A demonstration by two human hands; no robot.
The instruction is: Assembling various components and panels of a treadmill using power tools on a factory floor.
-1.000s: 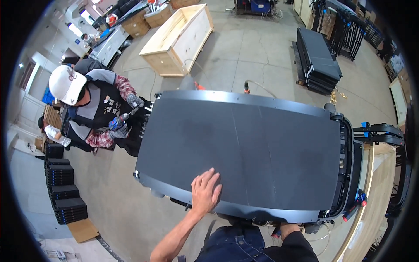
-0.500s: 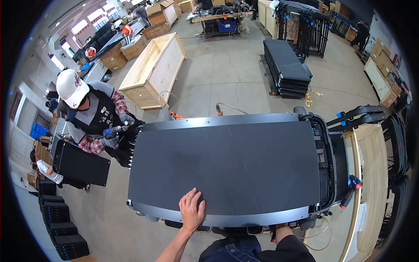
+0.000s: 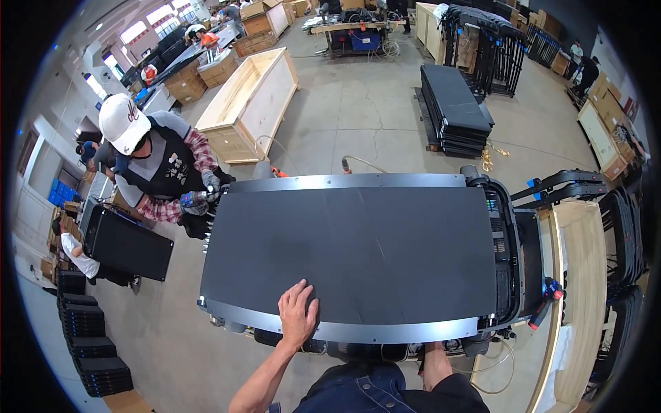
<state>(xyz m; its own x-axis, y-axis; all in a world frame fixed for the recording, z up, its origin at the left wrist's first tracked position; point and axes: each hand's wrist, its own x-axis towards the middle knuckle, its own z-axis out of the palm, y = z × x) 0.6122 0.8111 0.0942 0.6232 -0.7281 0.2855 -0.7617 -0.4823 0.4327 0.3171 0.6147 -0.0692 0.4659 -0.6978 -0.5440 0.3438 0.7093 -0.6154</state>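
A treadmill deck with a black belt point(image 3: 344, 255) and silver side rails point(image 3: 406, 330) lies across in front of me. My left hand point(image 3: 296, 318) rests open on the belt near its front edge, fingers stretched out, the heel over the near rail. My right hand point(image 3: 434, 359) reaches beneath the near rail, right of the middle; its fingers are hidden, so what it touches cannot be seen. At the treadmill's right end sits a black motor housing point(image 3: 508, 255). At the left end, a person in a white cap point(image 3: 125, 124) holds a blue power drill point(image 3: 195, 199) in gloved hands.
An open wooden crate point(image 3: 248, 110) stands beyond the treadmill on the left. Stacked black decks point(image 3: 454, 113) lie at the far right. Close on my right is another wooden crate point(image 3: 582, 296), with a red-and-black power tool point(image 3: 547, 303) at its edge. An air hose point(image 3: 506, 375) hangs near my right arm.
The person's drill has come closer to the treadmill's left end. More of my right wrist shows below the rail. My left hand stays flat on the belt; the whole view has shifted slightly.
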